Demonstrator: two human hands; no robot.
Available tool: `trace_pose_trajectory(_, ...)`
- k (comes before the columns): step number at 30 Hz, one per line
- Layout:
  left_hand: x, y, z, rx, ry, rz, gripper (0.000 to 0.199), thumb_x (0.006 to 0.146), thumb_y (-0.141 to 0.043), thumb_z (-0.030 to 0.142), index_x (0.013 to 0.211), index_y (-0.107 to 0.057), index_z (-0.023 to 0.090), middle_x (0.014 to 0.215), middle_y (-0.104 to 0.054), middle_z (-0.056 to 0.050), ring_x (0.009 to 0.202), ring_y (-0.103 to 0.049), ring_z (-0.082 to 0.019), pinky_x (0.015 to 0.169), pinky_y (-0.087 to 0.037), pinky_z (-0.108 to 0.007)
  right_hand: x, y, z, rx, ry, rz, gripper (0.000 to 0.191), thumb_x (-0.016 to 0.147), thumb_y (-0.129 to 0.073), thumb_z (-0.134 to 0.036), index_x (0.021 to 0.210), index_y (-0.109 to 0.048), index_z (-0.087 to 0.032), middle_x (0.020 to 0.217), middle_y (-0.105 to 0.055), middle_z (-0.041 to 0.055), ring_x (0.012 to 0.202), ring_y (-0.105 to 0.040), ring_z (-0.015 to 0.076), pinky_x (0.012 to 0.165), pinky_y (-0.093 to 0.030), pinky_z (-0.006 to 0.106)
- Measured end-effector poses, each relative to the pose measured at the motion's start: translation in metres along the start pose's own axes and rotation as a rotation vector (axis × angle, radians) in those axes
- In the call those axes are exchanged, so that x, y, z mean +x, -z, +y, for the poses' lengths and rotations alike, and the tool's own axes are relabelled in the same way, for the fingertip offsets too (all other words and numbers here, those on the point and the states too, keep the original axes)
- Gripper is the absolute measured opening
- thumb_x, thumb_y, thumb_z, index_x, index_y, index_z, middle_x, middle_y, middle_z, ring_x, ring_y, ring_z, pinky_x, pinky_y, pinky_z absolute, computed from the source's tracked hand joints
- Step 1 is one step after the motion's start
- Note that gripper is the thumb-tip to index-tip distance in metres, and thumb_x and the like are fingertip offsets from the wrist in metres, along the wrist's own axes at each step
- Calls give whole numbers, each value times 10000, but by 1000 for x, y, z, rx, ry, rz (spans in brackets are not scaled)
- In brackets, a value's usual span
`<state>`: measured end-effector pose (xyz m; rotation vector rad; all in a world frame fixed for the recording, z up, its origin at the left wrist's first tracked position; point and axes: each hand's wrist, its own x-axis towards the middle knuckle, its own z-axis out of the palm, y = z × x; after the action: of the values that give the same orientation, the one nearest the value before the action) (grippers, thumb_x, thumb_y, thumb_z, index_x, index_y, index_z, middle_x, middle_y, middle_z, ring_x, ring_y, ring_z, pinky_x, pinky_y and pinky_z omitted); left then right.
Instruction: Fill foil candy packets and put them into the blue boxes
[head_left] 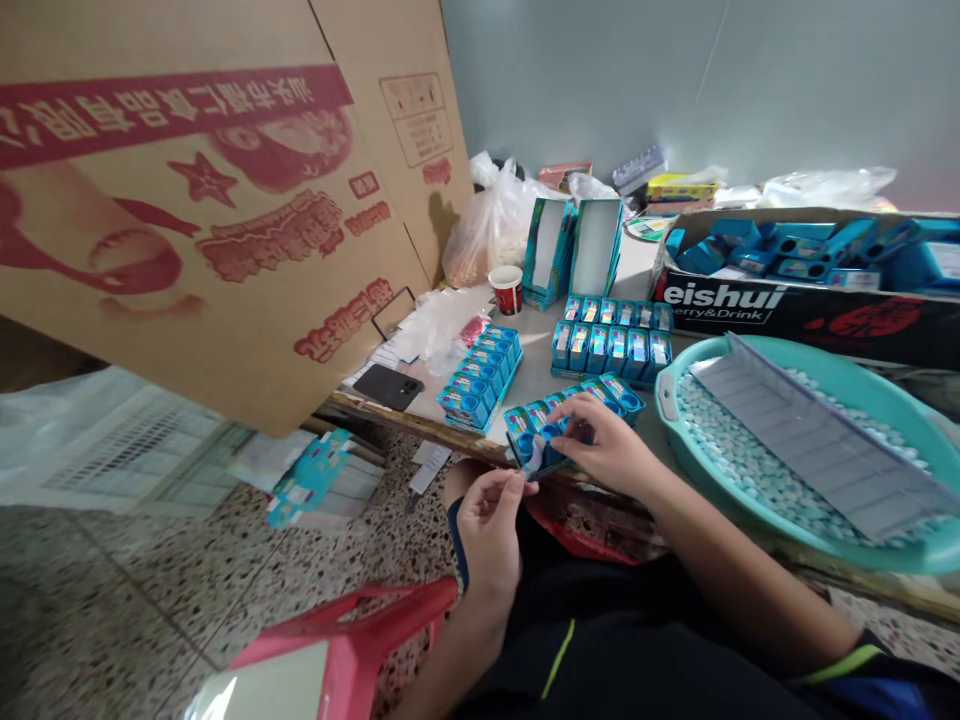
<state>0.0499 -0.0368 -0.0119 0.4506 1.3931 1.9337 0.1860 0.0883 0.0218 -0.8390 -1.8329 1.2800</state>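
Note:
Near the table's front edge lies a tray of small blue boxes (pixel 619 393). My left hand (pixel 491 515) is pinched on a small clear strip (pixel 534 458) at the tray's left front corner. The fingers of my right hand (pixel 592 437) are bent over the front boxes of the same tray, close to the strip; whatever is between them is too small to make out. Another blue-box tray (pixel 482 378) stands to the left, and a third (pixel 613 345) sits behind, with shiny stickers on its boxes.
On the right, a teal basin (pixel 667 400) holds small white pieces and a clear plastic tray (pixel 817 440). Behind it is a black carton (pixel 840 325) of blue boxes. A phone (pixel 388 386), paper cup (pixel 506 290) and large cardboard box (pixel 247 200) are leftward; a red stool (pixel 352 640) stands below.

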Motion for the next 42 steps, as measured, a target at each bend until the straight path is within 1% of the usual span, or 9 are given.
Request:
trace_pose_trajectory(3, 2, -4, 7, -116, -7, 34, 381, 610, -947, 393, 815, -704, 184, 708, -737, 27, 617, -715, -109, 690, -604, -218, -10, 5, 0, 138, -80, 63, 403, 823, -717, -353, 1197, -639, -225, 1074, -599, 50, 829, -586, 159, 684, -482, 283)
trace_pose_trajectory(9, -1, -23, 12, -280, 122, -27, 450, 529, -990, 318, 748, -617, 195, 723, -731, 47, 624, -713, -108, 655, -598, -200, -38, -12, -4, 569, -337, -261, 464, 821, -754, -569, 1112, -698, -211, 904, -676, 32, 761, -616, 162, 678, -507, 288)
trace_pose_trajectory(16, -14, -33, -1, -231, 134, -101, 414, 596, -965, 319, 856, -665, 200, 759, -724, 35, 699, -717, -112, 720, -597, -207, -36, -33, -10, 759, -313, 100, 349, 767, -816, -527, 837, -689, -210, 748, -646, 1, 635, -567, 137, 587, -480, 263)
trace_pose_trajectory(22, -18, -21, -15, -23, 280, -240, 631, 713, -880, 398, 1270, -643, 220, 1036, -744, -69, 802, -719, -168, 738, -612, -298, -31, -19, -7, 395, -156, 151, 250, 857, -704, -438, 784, -663, -202, 763, -660, 15, 715, -595, 164, 668, -484, 281)
trace_pose_trajectory(29, 2, -1, 20, 440, -274, -291, 556, 764, -825, 335, 1290, -683, 226, 1096, -708, -97, 914, -683, -200, 827, -572, -299, -29, 0, -16, -36, -45, -112, 141, 902, -596, -251, 795, -674, -202, 773, -698, 24, 705, -605, 171, 653, -462, 281)
trace_pose_trajectory(34, 34, -13, 45, 718, -330, -482, 145, 813, -777, 337, 918, -813, 244, 937, -769, -78, 874, -707, -231, 849, -554, -329, -25, -9, -18, -194, -27, -206, 201, 911, -570, -204, 721, -633, -198, 705, -658, 8, 627, -536, 143, 579, -374, 265)
trace_pose_trajectory(38, 38, -15, 41, 771, -389, -446, 157, 869, -715, 360, 839, -802, 233, 854, -772, -63, 811, -715, -219, 777, -551, -307, -23, -15, -14, -153, -45, -178, 178, 904, -621, -258, 736, -617, -197, 691, -615, -4, 632, -516, 141, 585, -376, 261)
trace_pose_trajectory(40, 37, -14, 37, 737, -386, -401, 160, 860, -723, 364, 843, -801, 225, 832, -768, -58, 771, -709, -206, 737, -552, -291, -23, -17, -10, -107, -36, -114, 101, 867, -689, -292, 854, -663, -196, 815, -632, 13, 692, -546, 148, 633, -426, 267)
trace_pose_trajectory(42, 37, -14, 36, 666, -352, -348, 174, 836, -745, 378, 833, -796, 212, 792, -757, -53, 728, -697, -196, 705, -557, -285, -25, -20, -5, -66, -26, -55, 253, 830, -755, -362, 1010, -683, -199, 965, -625, 40, 762, -572, 162, 675, -469, 283)
